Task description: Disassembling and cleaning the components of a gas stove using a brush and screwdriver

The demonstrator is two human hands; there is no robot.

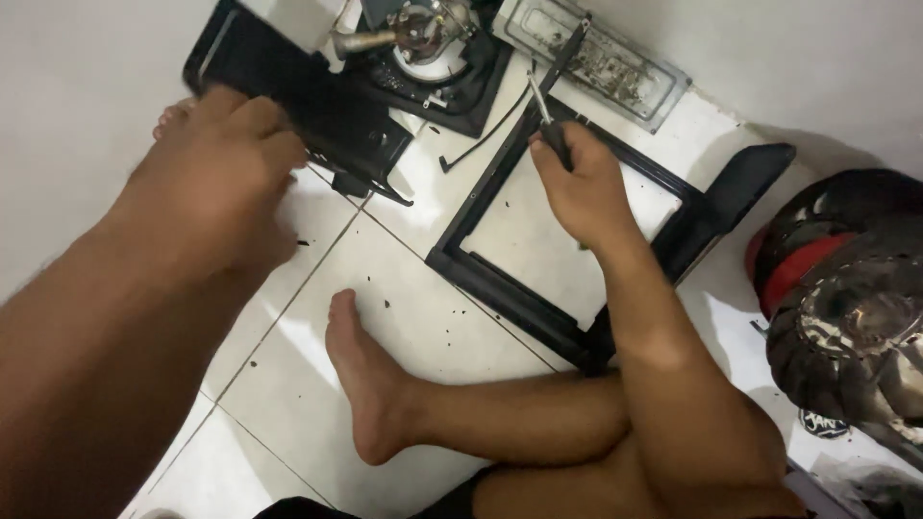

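Bare white tile floor [288, 365] lies open at lower left, between the left hand [216, 173] and the person's bare foot [361, 375], with only small dark crumbs on it. Ahead, the way is crowded: a black stove panel [317, 106] under the left hand, the burner unit [428, 53] touching it, and a grey metal tray [601, 62] along the wall. The right hand [582, 187], gripping a screwdriver [548, 115], sits over an empty black frame [519, 288], and a dark helmet [846, 298] blocks the right side.
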